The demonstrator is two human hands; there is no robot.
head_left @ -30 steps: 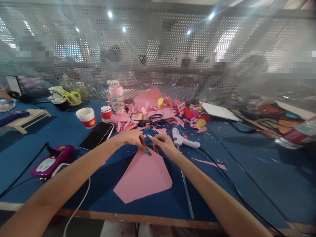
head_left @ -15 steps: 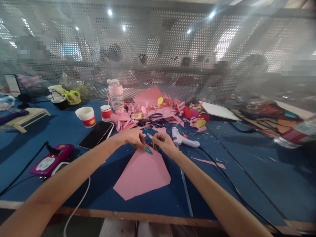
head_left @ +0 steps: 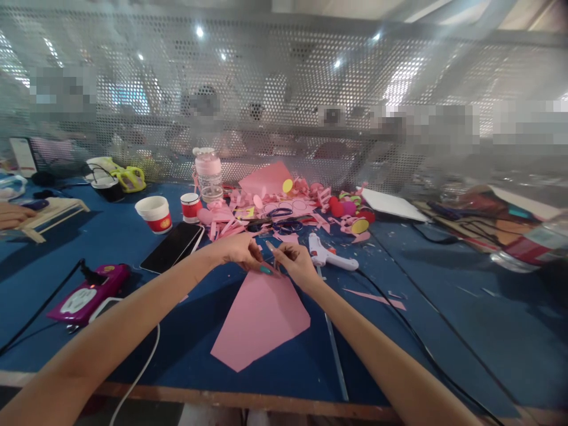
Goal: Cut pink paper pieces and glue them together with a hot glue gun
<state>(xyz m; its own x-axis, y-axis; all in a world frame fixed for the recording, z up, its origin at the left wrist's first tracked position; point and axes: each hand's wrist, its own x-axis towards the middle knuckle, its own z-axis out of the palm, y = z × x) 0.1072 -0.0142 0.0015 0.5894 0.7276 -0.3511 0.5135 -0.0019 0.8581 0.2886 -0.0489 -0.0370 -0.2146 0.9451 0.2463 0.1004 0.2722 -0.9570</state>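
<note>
1. The left hand (head_left: 237,251) and right hand (head_left: 295,263) meet at mid-frame, fingertips pinching the far corner of a pink paper sheet (head_left: 261,316).
2. The sheet lies flat on the blue table (head_left: 110,236), spreading toward the lower centre.
3. Just right of the right hand lies a white glue gun (head_left: 331,255).
4. Left of the left hand lies a black phone (head_left: 172,246).
5. Above the hands, pink paper scraps (head_left: 266,210) are heaped.
</note>
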